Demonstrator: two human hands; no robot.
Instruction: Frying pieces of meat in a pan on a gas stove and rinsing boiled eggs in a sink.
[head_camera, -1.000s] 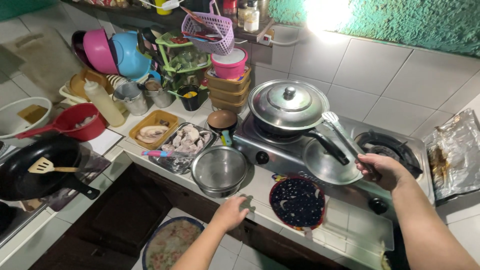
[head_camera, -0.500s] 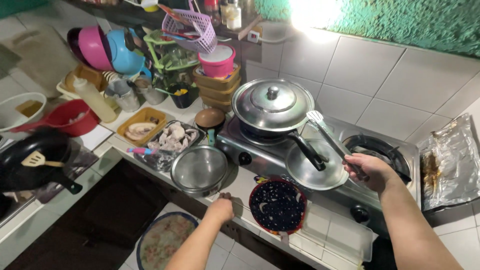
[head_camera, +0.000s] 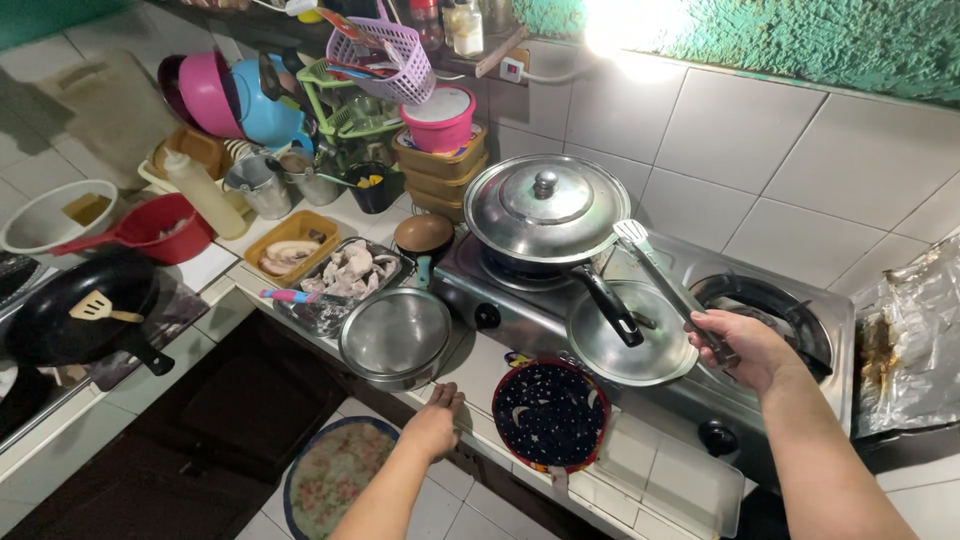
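Both hands are busy: the right hand (head_camera: 738, 345) is clamped on metal tongs (head_camera: 668, 285) held over the stove (head_camera: 760, 390), tips beside the lidded pan (head_camera: 547, 208), while the left hand (head_camera: 436, 420) rests with loose fingers on the desk (head_camera: 478, 365) front edge. It sits between a steel bowl (head_camera: 394, 335) and a dark starry potholder (head_camera: 550, 415), where only a narrow strip lies bare.

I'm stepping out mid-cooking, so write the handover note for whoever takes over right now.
Right hand: gripping metal tongs, tips up beside the lidded pan on the left burner.
Left hand: empty, resting on the counter edge by the steel bowl.
A loose lid lies upturned on the stove; dark star-patterned cloth in front.
Done: pan covered. Left: tray of raw pieces still untouched.
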